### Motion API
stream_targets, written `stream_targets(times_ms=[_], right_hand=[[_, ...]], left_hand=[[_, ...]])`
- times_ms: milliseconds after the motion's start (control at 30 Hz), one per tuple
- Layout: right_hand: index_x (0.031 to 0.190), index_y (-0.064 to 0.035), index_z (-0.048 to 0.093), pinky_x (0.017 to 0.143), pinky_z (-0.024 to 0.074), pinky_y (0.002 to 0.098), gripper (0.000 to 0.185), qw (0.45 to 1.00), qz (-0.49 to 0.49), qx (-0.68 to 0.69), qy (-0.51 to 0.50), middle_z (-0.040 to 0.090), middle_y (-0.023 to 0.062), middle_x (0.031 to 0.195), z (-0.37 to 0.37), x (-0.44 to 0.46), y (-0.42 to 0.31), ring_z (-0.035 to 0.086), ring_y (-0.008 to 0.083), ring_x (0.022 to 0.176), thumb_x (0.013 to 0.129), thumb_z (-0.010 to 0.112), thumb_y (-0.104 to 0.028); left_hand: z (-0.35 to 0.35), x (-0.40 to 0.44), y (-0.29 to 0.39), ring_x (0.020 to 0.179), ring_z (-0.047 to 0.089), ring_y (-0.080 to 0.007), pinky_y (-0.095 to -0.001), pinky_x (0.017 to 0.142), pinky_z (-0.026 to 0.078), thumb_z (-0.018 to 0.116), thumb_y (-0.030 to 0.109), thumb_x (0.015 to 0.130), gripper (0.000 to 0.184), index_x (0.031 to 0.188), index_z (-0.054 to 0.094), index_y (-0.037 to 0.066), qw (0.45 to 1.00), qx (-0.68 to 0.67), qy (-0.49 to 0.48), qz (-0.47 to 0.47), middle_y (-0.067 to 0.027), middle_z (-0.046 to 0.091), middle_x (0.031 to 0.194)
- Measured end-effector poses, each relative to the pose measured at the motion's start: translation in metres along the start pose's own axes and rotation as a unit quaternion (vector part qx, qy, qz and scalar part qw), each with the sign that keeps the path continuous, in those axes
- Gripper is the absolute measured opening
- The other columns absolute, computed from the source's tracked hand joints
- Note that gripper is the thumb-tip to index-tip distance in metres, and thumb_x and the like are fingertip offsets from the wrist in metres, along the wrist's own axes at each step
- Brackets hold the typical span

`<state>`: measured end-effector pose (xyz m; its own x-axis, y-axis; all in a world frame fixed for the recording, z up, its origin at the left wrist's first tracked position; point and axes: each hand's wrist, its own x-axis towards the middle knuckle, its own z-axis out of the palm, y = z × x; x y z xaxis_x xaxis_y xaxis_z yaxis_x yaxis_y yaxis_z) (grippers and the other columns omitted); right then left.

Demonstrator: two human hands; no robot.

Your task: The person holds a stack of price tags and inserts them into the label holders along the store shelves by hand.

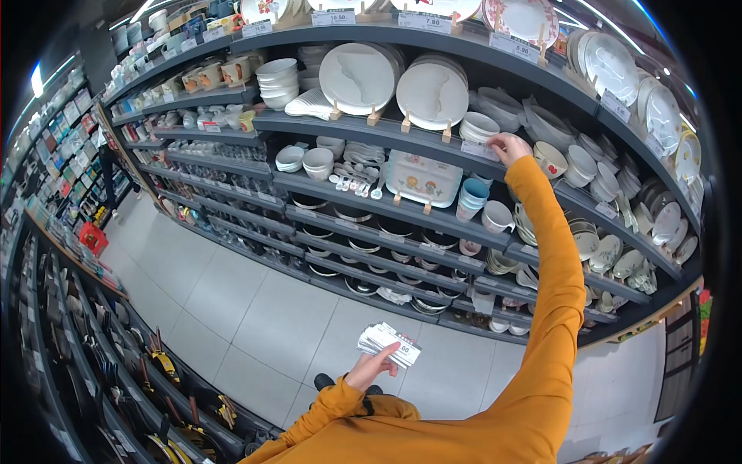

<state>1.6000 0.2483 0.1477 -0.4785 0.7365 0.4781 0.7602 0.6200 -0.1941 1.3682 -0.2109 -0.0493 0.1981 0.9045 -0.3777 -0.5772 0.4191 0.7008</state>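
Note:
My left hand (376, 368) is low in front of my body, closed on a fanned stack of white price tags (389, 345), thumb on top. My right arm reaches out to the shelf. There my right hand (511, 148) has its fingers bent together at the right end of a price tag (479, 149) on the shelf's front edge. Just behind that tag stands a stack of white bowls (480, 124). To the right of the hand is a cream bowl with a red heart (549, 159). White plates (433, 94) stand upright in wooden holders to the left.
Below are a tray with cartoon figures (423, 179), blue cups (472, 196) and a white mug (497, 217). Another rack with long-handled pans (158, 363) runs along the left. A red basket (93, 238) sits on the tiled floor (267, 309). A person in dark clothing (108, 166) stands far left.

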Motion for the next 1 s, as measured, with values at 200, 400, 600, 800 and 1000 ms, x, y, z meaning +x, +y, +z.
stream_targets(times_ms=[200, 400, 600, 800, 1000], right_hand=[[0.095, -0.0042, 0.063, 0.073, 0.0494, 0.0371, 0.013, 0.953, -0.103, 0.009, 0.286, 0.062, 0.0139, 0.082, 0.002, -0.044, -0.058, 0.062, 0.0314, 0.077, 0.084, 0.060, -0.008], [0.085, -0.0033, 0.063, 0.073, 0.0484, 0.0282, 0.012, 0.891, 0.100, 0.419, -0.145, 0.065, 0.0058, 0.083, 0.062, -0.234, -0.239, 0.060, 0.0121, 0.078, 0.086, 0.063, -0.015], [0.088, 0.0013, 0.062, 0.071, 0.0478, 0.0226, 0.018, 0.753, 0.295, 0.578, -0.109, 0.065, 0.0065, 0.085, 0.140, -0.353, -0.340, 0.060, 0.0099, 0.077, 0.079, 0.073, -0.009], [0.089, 0.0031, 0.063, 0.072, 0.0485, 0.0238, 0.015, 0.749, 0.338, 0.568, -0.038, 0.066, 0.0067, 0.083, 0.153, -0.353, -0.399, 0.061, 0.0106, 0.077, 0.081, 0.071, -0.008], [0.100, 0.0048, 0.062, 0.078, 0.0479, 0.0243, 0.019, 0.754, 0.345, 0.557, 0.041, 0.066, 0.0079, 0.091, 0.187, -0.312, -0.465, 0.061, 0.0116, 0.085, 0.085, 0.066, -0.007]], left_hand=[[-0.006, -0.004, 0.007, 0.056, 0.052, -0.0094, -0.0232, 0.053, 0.044, 0.058, 0.023, 0.092, 0.031, 0.115, 0.056, 0.002, 1.000, 0.011, 0.001, 0.013, -0.0036, 0.062, 0.084], [-0.038, -0.014, 0.024, 0.048, 0.048, -0.0078, -0.0218, 0.043, 0.038, 0.060, 0.022, 0.090, 0.021, 0.100, 0.057, 0.004, 0.993, 0.057, 0.066, 0.074, -0.0023, 0.060, 0.076], [-0.072, -0.035, 0.041, 0.046, 0.045, -0.0048, -0.0192, 0.038, 0.033, 0.061, 0.021, 0.089, 0.020, 0.100, 0.056, 0.005, 0.989, 0.107, 0.063, 0.080, -0.0010, 0.059, 0.073], [-0.129, -0.059, 0.057, 0.046, 0.044, -0.0042, -0.0196, 0.038, 0.033, 0.062, 0.024, 0.089, 0.022, 0.099, 0.058, 0.005, 0.986, 0.152, 0.014, 0.065, -0.0010, 0.059, 0.075], [-0.206, -0.091, 0.104, 0.047, 0.045, -0.0047, -0.0195, 0.039, 0.035, 0.060, 0.024, 0.090, 0.023, 0.101, 0.059, 0.003, 0.986, 0.157, -0.020, 0.060, -0.0046, 0.064, 0.087]])
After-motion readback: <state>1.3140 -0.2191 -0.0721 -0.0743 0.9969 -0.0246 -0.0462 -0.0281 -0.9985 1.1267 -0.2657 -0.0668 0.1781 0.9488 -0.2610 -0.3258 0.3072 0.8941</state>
